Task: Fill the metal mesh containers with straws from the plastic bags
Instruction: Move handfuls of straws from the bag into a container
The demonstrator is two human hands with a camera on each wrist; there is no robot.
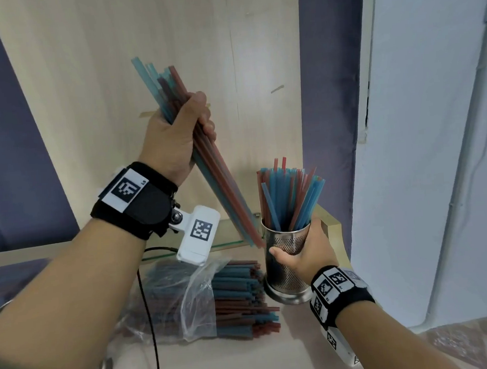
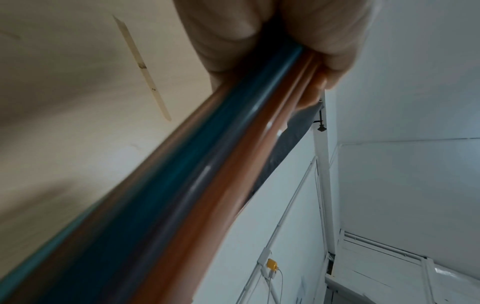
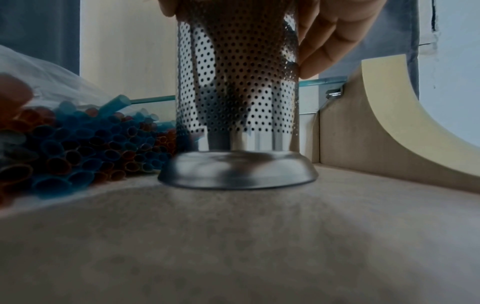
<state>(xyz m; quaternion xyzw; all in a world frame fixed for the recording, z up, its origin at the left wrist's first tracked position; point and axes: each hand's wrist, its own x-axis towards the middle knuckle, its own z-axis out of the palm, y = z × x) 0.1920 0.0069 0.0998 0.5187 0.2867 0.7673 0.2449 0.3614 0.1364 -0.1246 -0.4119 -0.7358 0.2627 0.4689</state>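
A left hand [image 1: 175, 137], fingers clamped on a slanted bundle of straws [image 1: 206, 158], aims at a half-full holder [image 1: 287, 256] gripped by the right hand [image 1: 308, 257] on the surface, right of the bag [image 1: 195, 297] — crowded straws may deflect newcomers over the rim.

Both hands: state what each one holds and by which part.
The left hand grips a bundle of straws around its upper-middle. The right hand grips the metal mesh container around its perforated wall.
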